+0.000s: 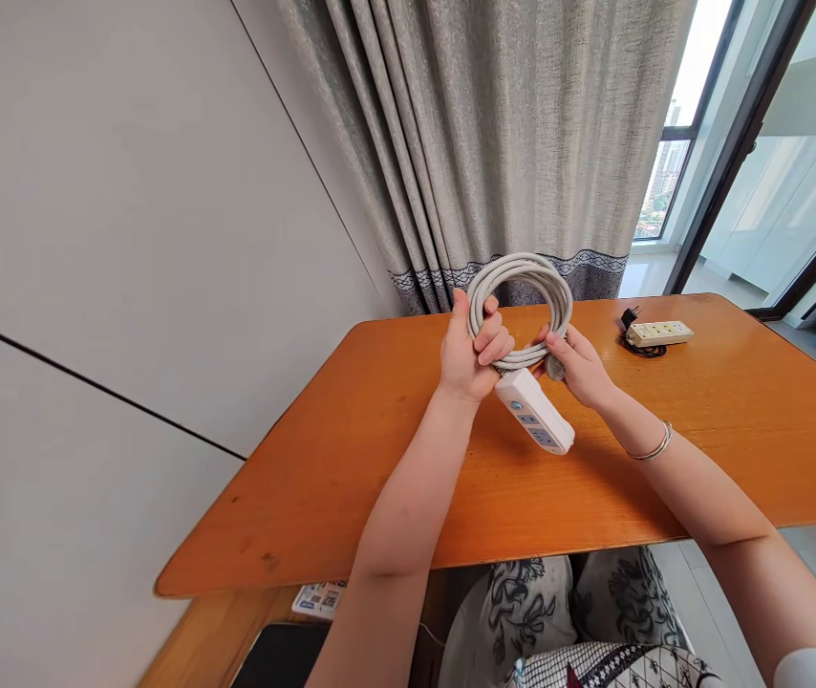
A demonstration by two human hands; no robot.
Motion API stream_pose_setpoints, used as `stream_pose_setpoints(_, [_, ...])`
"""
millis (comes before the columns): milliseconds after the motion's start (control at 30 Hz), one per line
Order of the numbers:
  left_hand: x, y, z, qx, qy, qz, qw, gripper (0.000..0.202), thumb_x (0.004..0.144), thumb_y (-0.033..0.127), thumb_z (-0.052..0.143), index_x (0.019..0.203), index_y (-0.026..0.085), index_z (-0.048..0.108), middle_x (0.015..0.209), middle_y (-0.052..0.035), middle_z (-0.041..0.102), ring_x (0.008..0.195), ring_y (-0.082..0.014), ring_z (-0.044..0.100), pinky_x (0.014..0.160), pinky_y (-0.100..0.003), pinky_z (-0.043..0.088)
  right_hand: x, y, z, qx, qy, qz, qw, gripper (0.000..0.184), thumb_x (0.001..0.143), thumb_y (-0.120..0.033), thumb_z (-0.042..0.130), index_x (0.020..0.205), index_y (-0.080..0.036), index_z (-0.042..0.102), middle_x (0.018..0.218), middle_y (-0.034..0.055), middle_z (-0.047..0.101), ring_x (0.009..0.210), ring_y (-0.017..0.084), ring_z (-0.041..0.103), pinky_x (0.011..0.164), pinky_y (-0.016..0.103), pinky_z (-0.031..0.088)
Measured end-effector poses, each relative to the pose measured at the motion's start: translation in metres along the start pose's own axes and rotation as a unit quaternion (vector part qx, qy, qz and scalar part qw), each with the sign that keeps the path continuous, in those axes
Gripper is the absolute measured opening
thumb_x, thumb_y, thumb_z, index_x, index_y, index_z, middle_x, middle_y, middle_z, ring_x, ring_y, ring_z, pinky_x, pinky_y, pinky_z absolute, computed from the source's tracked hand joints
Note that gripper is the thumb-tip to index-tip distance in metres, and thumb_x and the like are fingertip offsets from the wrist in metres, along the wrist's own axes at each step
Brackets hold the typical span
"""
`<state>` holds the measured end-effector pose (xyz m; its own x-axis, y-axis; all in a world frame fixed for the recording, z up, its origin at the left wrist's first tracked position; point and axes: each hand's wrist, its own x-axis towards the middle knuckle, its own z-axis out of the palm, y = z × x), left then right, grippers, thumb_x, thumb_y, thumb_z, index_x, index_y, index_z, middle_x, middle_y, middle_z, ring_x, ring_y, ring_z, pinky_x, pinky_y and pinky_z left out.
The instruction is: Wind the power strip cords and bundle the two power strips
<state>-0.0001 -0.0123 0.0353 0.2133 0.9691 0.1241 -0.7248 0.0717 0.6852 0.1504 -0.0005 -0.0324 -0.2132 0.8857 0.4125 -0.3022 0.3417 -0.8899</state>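
Note:
A pale grey cable (521, 269), wound into a round coil, is held up above the wooden table. My left hand (471, 352) has its fingers wrapped round the coil's left side. At the lower right of the loop, my right hand (578, 366) is closed on the same cable, thumb on top; its other fingers are partly hidden behind. A grey plug (555, 368) pokes out beside the right thumb. Below the coil hangs a white power strip (535, 413), tilted down to the right, with a blue button and dark blue sockets.
An orange-brown wooden table (351, 459) spreads beneath my hands. Toward its far right lies a second, cream power strip (658, 333) with a black cord and plug. A grey curtain (523, 134) hangs behind, and a wall (128, 210) runs along the left.

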Motion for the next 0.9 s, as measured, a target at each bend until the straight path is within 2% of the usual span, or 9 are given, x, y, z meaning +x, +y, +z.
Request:
stream_pose_setpoints(300, [0.006, -0.003, -0.003, 0.075, 0.014, 0.013, 0.997, 0.056, 0.094, 0.068, 0.047, 0.07, 0.018, 0.055, 0.047, 0.0037, 0.05, 0.046, -0.0108, 0.06, 0.049, -0.02, 0.048, 0.001, -0.004, -0.004, -0.037, 0.024, -0.028, 0.999, 0.053, 0.079, -0.073, 0.068, 0.086, -0.023, 0.049, 0.054, -0.0059, 0.058, 0.046, 0.012, 0.053, 0.047, 0.025, 0.04])
stream_pose_setpoints(433, [0.008, -0.006, -0.005, 0.108, 0.022, 0.021, 0.994, 0.056, 0.092, 0.07, 0.049, 0.072, 0.018, 0.058, 0.054, 0.0, 0.059, 0.064, -0.0171, 0.071, 0.059, -0.024, 0.055, 0.002, -0.005, -0.007, -0.06, 0.028, -0.044, 0.997, 0.053, 0.081, -0.073, 0.065, 0.087, -0.024, 0.048, 0.054, -0.0055, 0.059, 0.048, 0.013, 0.057, 0.05, 0.027, 0.041])
stream_pose_setpoints(533, [0.008, -0.011, -0.007, 0.134, -0.002, 0.042, 0.99, 0.053, 0.091, 0.067, 0.053, 0.075, 0.018, 0.06, 0.066, -0.0029, 0.067, 0.08, -0.0207, 0.075, 0.072, -0.028, 0.058, 0.003, -0.007, -0.009, -0.069, 0.044, -0.062, 0.995, 0.053, 0.081, -0.074, 0.063, 0.089, -0.024, 0.046, 0.054, -0.0057, 0.06, 0.049, 0.014, 0.058, 0.049, 0.027, 0.04])
stream_pose_setpoints(633, [0.009, -0.014, -0.012, 0.167, -0.049, 0.079, 0.982, 0.041, 0.085, 0.057, 0.068, 0.082, 0.017, 0.062, 0.079, -0.0047, 0.072, 0.09, -0.0224, 0.075, 0.081, -0.031, 0.058, 0.003, -0.011, -0.011, -0.085, 0.063, -0.076, 0.991, 0.053, 0.082, -0.074, 0.062, 0.089, -0.024, 0.046, 0.054, -0.0058, 0.059, 0.048, 0.014, 0.059, 0.049, 0.027, 0.04])
stream_pose_setpoints(733, [0.011, -0.012, -0.022, 0.229, -0.105, 0.102, 0.962, 0.032, 0.076, 0.04, 0.08, 0.092, 0.017, 0.065, 0.092, -0.0061, 0.073, 0.094, -0.0224, 0.073, 0.087, -0.033, 0.056, 0.002, -0.015, -0.011, -0.105, 0.083, -0.084, 0.987, 0.053, 0.082, -0.075, 0.062, 0.088, -0.024, 0.046, 0.053, -0.0058, 0.058, 0.048, 0.014, 0.059, 0.049, 0.027, 0.04])
stream_pose_setpoints(833, [0.014, -0.003, -0.033, 0.325, -0.136, 0.094, 0.931, 0.031, 0.07, 0.02, 0.078, 0.098, 0.017, 0.065, 0.098, -0.0052, 0.072, 0.095, -0.02, 0.07, 0.087, -0.031, 0.053, 0.002, -0.019, -0.012, -0.11, 0.1, -0.096, 0.984, 0.053, 0.082, -0.074, 0.062, 0.087, -0.024, 0.046, 0.053, -0.0061, 0.057, 0.048, 0.013, 0.058, 0.049, 0.027, 0.04])
stream_pose_setpoints(900, [0.016, 0.003, -0.04, 0.395, -0.153, 0.066, 0.904, 0.029, 0.07, 0.013, 0.073, 0.098, 0.017, 0.066, 0.096, -0.0044, 0.072, 0.094, -0.0188, 0.068, 0.083, -0.028, 0.052, 0.003, -0.02, -0.014, -0.107, 0.106, -0.104, 0.983, 0.052, 0.083, -0.074, 0.062, 0.087, -0.025, 0.046, 0.053, -0.0063, 0.057, 0.048, 0.013, 0.058, 0.049, 0.027, 0.041])
